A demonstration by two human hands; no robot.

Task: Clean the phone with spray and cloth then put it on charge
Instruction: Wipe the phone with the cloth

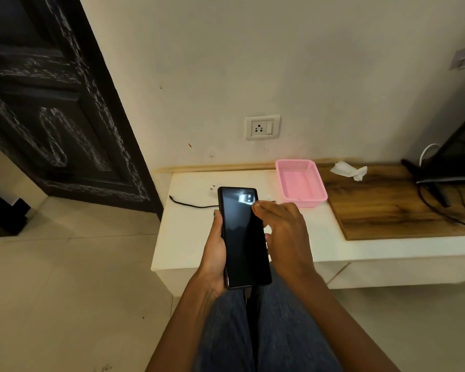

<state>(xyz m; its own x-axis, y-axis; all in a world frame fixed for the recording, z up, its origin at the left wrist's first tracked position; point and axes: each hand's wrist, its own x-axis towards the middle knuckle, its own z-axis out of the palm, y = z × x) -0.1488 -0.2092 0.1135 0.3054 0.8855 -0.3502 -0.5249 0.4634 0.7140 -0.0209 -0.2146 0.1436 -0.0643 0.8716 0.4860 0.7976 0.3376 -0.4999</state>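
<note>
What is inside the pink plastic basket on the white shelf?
Nothing visible: the pink plastic basket shows only its bare pink floor. Its near wall hides a thin strip of that floor along the front edge.

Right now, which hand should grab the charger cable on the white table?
Probably the right hand: the left hand grips the phone, while the right only touches its edge. The cable lies just beyond.
</note>
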